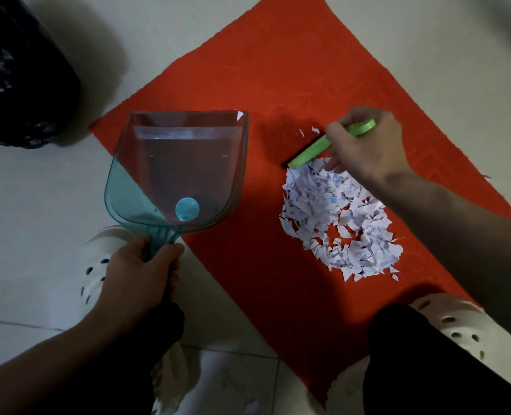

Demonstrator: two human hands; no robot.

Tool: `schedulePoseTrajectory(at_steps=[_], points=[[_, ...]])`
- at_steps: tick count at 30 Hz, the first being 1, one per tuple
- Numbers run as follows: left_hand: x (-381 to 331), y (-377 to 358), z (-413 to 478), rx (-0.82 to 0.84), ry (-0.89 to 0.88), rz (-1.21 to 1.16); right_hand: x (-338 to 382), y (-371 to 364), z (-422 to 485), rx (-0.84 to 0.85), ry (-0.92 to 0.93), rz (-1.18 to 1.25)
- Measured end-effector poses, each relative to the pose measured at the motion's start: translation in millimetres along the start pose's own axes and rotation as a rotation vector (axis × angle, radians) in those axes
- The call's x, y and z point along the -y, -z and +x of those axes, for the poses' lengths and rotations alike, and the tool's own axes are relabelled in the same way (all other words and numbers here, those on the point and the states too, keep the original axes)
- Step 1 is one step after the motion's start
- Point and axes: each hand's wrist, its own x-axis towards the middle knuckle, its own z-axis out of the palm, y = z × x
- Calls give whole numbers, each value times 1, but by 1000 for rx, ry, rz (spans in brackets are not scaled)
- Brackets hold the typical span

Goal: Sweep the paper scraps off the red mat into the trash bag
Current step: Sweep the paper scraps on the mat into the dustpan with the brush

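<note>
From the head camera I look straight down at a red mat laid at an angle on a pale tiled floor. My left hand is clenched around the handle of a clear teal dustpan, whose scoop lies partly on the mat's left corner and partly on the floor, with its open edge pointing to the far side. One small white scrap sits at its far right corner. My right hand grasps a green hand brush, fingers wrapped around it, with the brush head down at the far edge of the paper scraps. The scraps lie in one loose heap on the right part of the mat, well apart from the dustpan, with a few strays just beyond the brush. A black trash bag sits on the floor at the far left, off the mat. White perforated clogs show near the bottom, the right one touching the mat's near edge.
</note>
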Motion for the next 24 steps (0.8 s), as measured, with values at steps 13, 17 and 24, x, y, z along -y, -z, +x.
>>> schedulePoseTrajectory(at_steps=[13,17,24], points=[[1,2,1,-14,-13,47,2,-11,14,-16,-109,243],[1,2,2,-19,-14,56,-2,3,6,-67,-24,2],[2,4,0,-25,-6,45,6,4,8,-189,53,32]])
